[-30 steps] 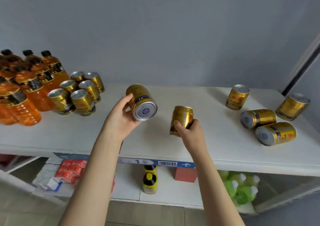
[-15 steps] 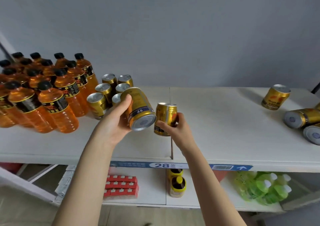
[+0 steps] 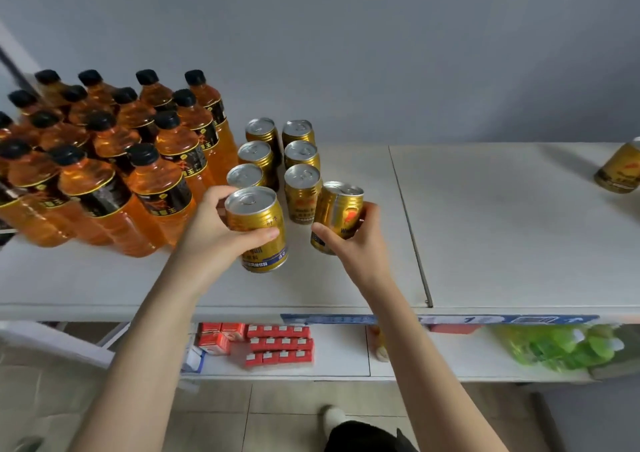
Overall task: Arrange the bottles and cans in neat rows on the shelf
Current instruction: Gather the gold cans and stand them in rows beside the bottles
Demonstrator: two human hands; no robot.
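Shelf [image 3: 519, 243], white, mostly bare on its right half. Bottles [image 3: 114, 160] done: orange, black caps, packed upright in rows at left. Can block [image 3: 280, 160] just right of them, two columns, three upright cans each, lids up. I've got my left hand [image 3: 214, 240] wrapped round a can [image 3: 258, 229], upright, at the front of the left column, about where a fourth would go; can't tell if it touches the shelf. Right hand [image 3: 356, 243] grips a second can [image 3: 337, 216], tilted, just right of the block's front. Both unplaced. One stray can [image 3: 620, 171] at far right edge, leaning, still to fetch. I'd call it past halfway.
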